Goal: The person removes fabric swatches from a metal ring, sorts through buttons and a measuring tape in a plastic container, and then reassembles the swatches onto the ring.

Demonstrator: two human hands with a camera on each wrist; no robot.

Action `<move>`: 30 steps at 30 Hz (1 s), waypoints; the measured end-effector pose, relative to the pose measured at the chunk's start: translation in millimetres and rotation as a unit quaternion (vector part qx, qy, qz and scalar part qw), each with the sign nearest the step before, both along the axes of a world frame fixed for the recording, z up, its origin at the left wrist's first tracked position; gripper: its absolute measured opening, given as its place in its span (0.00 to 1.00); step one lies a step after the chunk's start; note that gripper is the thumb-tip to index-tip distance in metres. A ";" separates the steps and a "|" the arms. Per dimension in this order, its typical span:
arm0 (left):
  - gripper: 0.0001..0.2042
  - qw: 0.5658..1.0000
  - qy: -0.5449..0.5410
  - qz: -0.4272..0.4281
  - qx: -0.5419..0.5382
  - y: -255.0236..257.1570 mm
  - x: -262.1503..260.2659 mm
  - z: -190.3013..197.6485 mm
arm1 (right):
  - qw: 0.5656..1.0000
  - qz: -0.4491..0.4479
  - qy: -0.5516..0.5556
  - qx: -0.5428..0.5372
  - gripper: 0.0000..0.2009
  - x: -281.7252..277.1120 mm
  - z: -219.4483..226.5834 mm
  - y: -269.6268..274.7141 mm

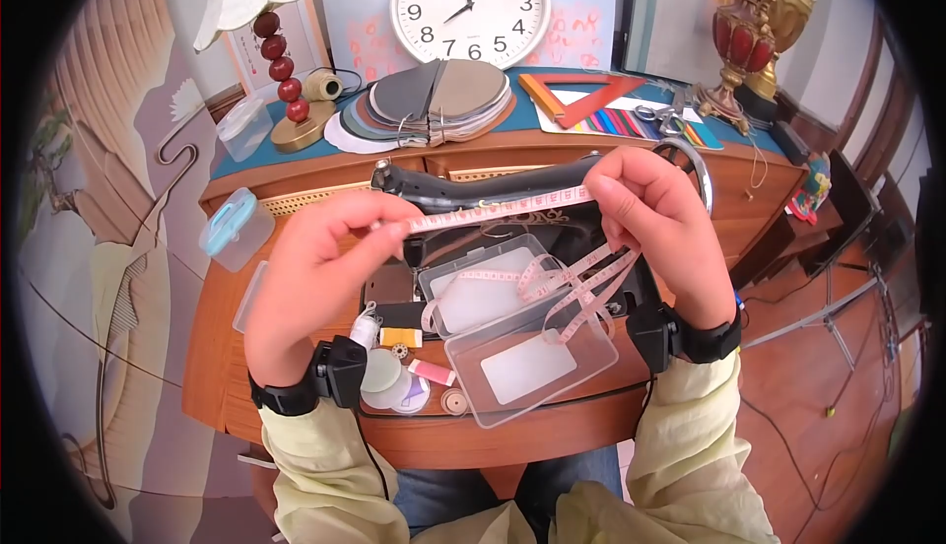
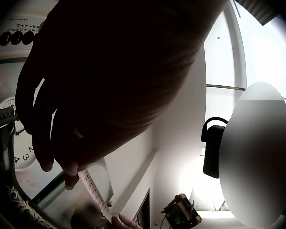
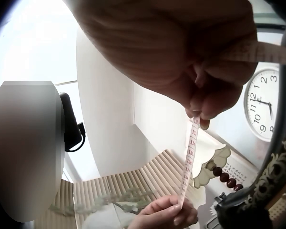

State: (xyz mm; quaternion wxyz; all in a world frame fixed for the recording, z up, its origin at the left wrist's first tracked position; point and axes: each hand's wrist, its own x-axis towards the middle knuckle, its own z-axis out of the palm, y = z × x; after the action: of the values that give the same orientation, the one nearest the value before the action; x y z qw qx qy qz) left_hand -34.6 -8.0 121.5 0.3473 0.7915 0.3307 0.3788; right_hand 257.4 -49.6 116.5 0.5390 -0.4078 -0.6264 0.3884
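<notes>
A white tape measure with red markings (image 1: 503, 211) runs stretched between my two hands, in front of a black sewing machine (image 1: 473, 187). My left hand (image 1: 330, 258) pinches one end between thumb and fingers. At the other side my right hand (image 1: 655, 214) pinches the tape too, and the rest of it hangs from there in loops. Those loops trail into a clear plastic box (image 1: 532, 372), whose lid stands raised behind it. In the right wrist view the taut tape (image 3: 189, 152) runs from the right fingers down to the left hand (image 3: 169, 212).
Left of the box lie a white thread spool (image 1: 365, 329), a pink spool (image 1: 433, 373), a yellow spool (image 1: 401, 337) and round discs (image 1: 382, 372). Behind the machine, a shelf carries a lamp (image 1: 281, 66), fabric swatches (image 1: 434, 101), a clock (image 1: 470, 7) and scissors (image 1: 670, 122).
</notes>
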 end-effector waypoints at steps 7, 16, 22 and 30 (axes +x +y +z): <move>0.08 0.996 -0.076 0.044 0.004 3.0 -2.8 3.8 | 0.987 0.104 0.099 -0.071 0.05 -1.2 -1.3 3.0; 0.08 0.994 -0.074 0.080 0.019 9.5 -17.9 4.4 | 0.974 0.150 0.123 -0.115 0.04 -0.9 -5.5 9.1; 0.10 0.990 -0.099 0.099 0.034 8.9 -17.6 5.1 | 0.966 0.180 0.134 -0.126 0.05 -0.3 -5.9 9.3; 0.11 0.985 -0.117 0.122 0.043 7.4 -14.7 6.1 | 0.955 0.227 0.150 -0.115 0.07 -2.6 -8.2 10.2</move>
State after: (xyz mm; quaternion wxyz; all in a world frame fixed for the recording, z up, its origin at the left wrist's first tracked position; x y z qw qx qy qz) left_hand -49.3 -0.7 127.6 0.3005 0.7093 0.3657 0.5224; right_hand 254.8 -39.4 108.3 0.4741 -0.2513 -0.5649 0.6269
